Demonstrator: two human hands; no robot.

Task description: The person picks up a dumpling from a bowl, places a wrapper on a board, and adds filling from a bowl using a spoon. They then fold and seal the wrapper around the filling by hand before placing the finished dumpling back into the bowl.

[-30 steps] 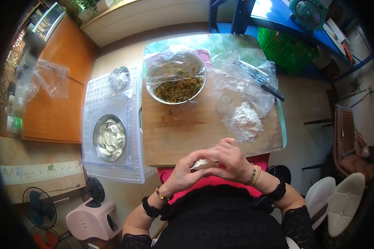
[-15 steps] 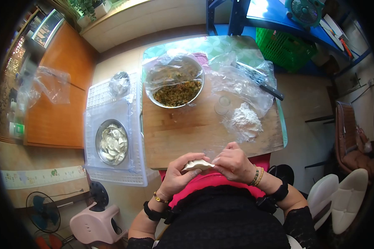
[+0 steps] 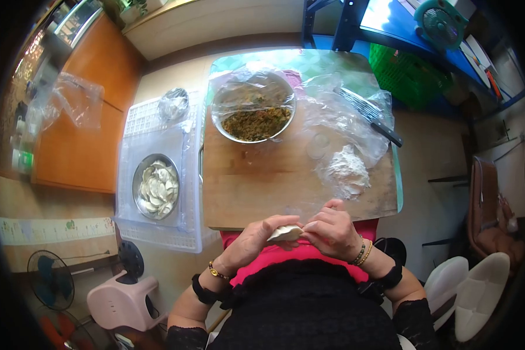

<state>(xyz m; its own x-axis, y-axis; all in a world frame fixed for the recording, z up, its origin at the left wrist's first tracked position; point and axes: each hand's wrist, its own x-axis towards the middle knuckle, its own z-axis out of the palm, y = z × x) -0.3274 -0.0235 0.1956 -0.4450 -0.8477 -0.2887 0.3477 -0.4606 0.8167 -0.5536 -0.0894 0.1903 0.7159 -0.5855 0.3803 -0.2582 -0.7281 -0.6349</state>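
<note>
A pale, half-moon dumpling (image 3: 286,234) is held in front of my body, just off the near edge of the wooden board (image 3: 251,198). My left hand (image 3: 252,240) is closed around its left part, fingers over the top. At its right end, my right hand (image 3: 334,231) pinches the dough edge between thumb and fingers. On the board ahead stands a metal bowl of chopped filling (image 3: 256,124), partly covered with clear plastic film. A heap of white flour (image 3: 349,172) lies to the right, beside a small clear glass (image 3: 318,146).
Left of the board, a steel bowl of several dumplings (image 3: 156,188) sits on a white plastic rack (image 3: 186,236). A black-handled knife (image 3: 386,133) rests on crumpled plastic film (image 3: 326,119). A pink stool (image 3: 122,303) and a fan (image 3: 51,280) stand lower left.
The dumpling has moved slightly right between my hands, and my left hand has shifted right with it. My right hand keeps its pinch. The whole view has turned a little.
</note>
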